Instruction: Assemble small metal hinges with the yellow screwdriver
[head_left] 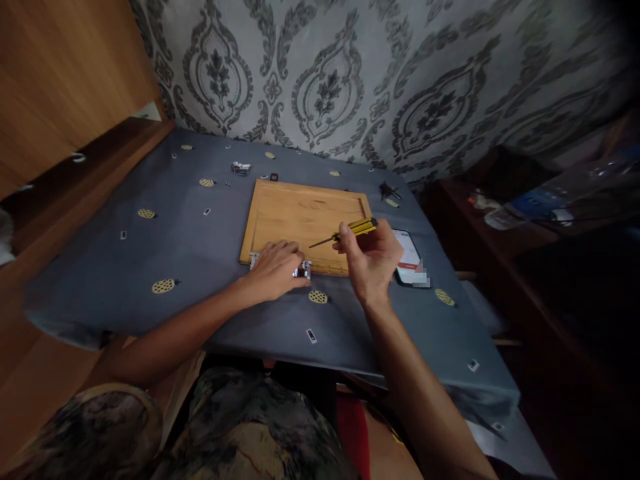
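A framed wooden panel (300, 207) lies flat on the cloth-covered table in front of me. At its near edge, my left hand (275, 268) is closed over a shiny metal hinge (304, 269), fingers on top and thumb towards me; much of the metal is hidden under the hand. Above the panel's right part, my right hand (373, 257) grips a yellow-and-black screwdriver (361, 227). Its thin shaft points left, and the tip is near the left hand, apparently clear of the hinge.
A lit phone (409, 257) lies right of the panel. Small silver hardware (241, 169), a black square piece (274, 177) and a dark object (389, 191) sit farther back. The patterned wall (325, 87) borders the table behind; a wooden cabinet (65, 73) stands left, a plastic bottle (530, 203) right.
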Demonstrator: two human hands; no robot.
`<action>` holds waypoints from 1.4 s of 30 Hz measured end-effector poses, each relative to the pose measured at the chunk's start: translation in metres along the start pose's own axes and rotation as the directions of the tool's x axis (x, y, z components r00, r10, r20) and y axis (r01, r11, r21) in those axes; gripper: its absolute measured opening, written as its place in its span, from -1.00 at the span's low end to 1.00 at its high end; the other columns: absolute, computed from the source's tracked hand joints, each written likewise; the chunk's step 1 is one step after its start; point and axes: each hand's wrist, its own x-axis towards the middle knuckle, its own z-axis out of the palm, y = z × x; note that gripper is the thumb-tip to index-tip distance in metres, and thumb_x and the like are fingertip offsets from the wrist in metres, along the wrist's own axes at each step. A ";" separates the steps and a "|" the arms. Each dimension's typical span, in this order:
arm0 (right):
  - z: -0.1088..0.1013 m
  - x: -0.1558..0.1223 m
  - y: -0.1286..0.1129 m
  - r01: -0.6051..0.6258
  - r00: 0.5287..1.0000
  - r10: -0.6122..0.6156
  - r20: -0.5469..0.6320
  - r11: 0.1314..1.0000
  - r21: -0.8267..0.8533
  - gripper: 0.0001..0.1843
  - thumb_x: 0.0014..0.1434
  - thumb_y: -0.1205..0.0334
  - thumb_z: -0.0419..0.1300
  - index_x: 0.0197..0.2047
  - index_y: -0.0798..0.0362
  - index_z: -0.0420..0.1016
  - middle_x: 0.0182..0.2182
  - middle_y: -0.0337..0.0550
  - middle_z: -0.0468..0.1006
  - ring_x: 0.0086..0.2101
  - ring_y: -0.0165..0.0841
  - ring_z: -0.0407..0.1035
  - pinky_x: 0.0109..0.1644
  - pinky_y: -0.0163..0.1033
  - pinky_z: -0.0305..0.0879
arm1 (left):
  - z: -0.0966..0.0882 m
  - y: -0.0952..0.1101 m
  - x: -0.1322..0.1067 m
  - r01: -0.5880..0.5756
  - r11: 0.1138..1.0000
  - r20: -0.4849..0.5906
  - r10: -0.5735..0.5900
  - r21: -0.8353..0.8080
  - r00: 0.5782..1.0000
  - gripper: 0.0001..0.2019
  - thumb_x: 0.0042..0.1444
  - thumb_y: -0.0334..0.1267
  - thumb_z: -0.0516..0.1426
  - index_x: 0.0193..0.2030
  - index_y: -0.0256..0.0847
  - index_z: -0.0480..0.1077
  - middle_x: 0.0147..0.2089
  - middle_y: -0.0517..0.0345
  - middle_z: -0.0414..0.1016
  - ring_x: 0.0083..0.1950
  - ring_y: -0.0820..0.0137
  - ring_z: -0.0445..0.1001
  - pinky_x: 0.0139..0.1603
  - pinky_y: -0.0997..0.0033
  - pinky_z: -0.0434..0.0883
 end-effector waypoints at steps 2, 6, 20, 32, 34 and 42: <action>-0.002 0.000 0.004 -0.026 1.000 0.026 0.001 0.999 0.027 -0.66 0.13 -0.03 0.36 -0.39 -0.04 0.32 -0.56 -0.33 0.48 -0.60 -0.42 0.45 -0.53 -0.28 0.37 | 0.001 0.000 0.000 -0.001 1.000 0.000 0.001 0.000 1.000 -0.70 0.25 -0.05 0.30 -0.08 -0.26 0.53 -0.03 -0.05 0.53 0.09 0.08 0.46 0.06 0.12 0.36; -0.007 -0.003 0.005 -0.054 0.999 0.054 0.005 0.998 0.020 -0.65 0.12 -0.03 0.35 -0.41 -0.04 0.30 -0.60 -0.34 0.45 -0.62 -0.43 0.42 -0.57 -0.30 0.34 | 0.001 0.000 0.000 -0.001 1.000 0.000 0.001 -0.002 1.000 -0.71 0.25 -0.05 0.29 -0.09 -0.25 0.53 -0.04 -0.04 0.52 0.08 0.08 0.46 0.07 0.12 0.36; -0.006 -0.010 0.007 -0.075 0.995 0.072 0.072 0.996 0.040 -0.56 0.10 -0.14 0.38 -0.42 -0.03 0.30 -0.58 -0.34 0.44 -0.62 -0.45 0.40 -0.57 -0.33 0.36 | -0.001 0.001 -0.001 -0.005 1.000 0.004 0.005 0.006 1.000 -0.67 0.25 -0.02 0.30 -0.07 -0.27 0.52 -0.01 -0.04 0.53 0.09 0.09 0.45 0.08 0.14 0.34; -0.011 -0.009 0.000 -0.014 0.981 0.021 0.193 0.999 -0.039 -0.62 0.16 -0.10 0.35 -0.38 -0.02 0.35 -0.55 -0.33 0.46 -0.57 -0.44 0.45 -0.50 -0.32 0.38 | -0.001 0.000 -0.002 -0.014 1.000 0.001 0.014 -0.003 1.000 -0.66 0.25 -0.03 0.30 -0.07 -0.29 0.51 -0.01 -0.05 0.52 0.10 0.07 0.45 0.07 0.13 0.34; -0.012 -0.008 -0.002 -0.021 0.974 0.022 0.224 1.000 -0.007 -0.62 0.15 -0.12 0.36 -0.34 0.00 0.40 -0.51 -0.32 0.49 -0.58 -0.45 0.44 -0.50 -0.32 0.39 | -0.001 0.000 -0.002 -0.013 1.000 0.003 0.013 -0.002 1.000 -0.68 0.26 -0.03 0.29 -0.07 -0.28 0.51 -0.01 -0.06 0.52 0.10 0.07 0.45 0.08 0.11 0.35; -0.018 -0.001 -0.006 -0.064 0.899 0.030 0.437 0.996 0.063 -0.59 0.14 -0.18 0.37 -0.21 0.02 0.57 -0.36 -0.22 0.58 -0.44 -0.41 0.50 -0.30 -0.24 0.51 | -0.001 0.000 -0.002 -0.004 1.000 0.000 0.004 -0.004 1.000 -0.68 0.26 -0.03 0.29 -0.07 -0.27 0.51 0.00 -0.06 0.52 0.11 0.08 0.45 0.09 0.12 0.34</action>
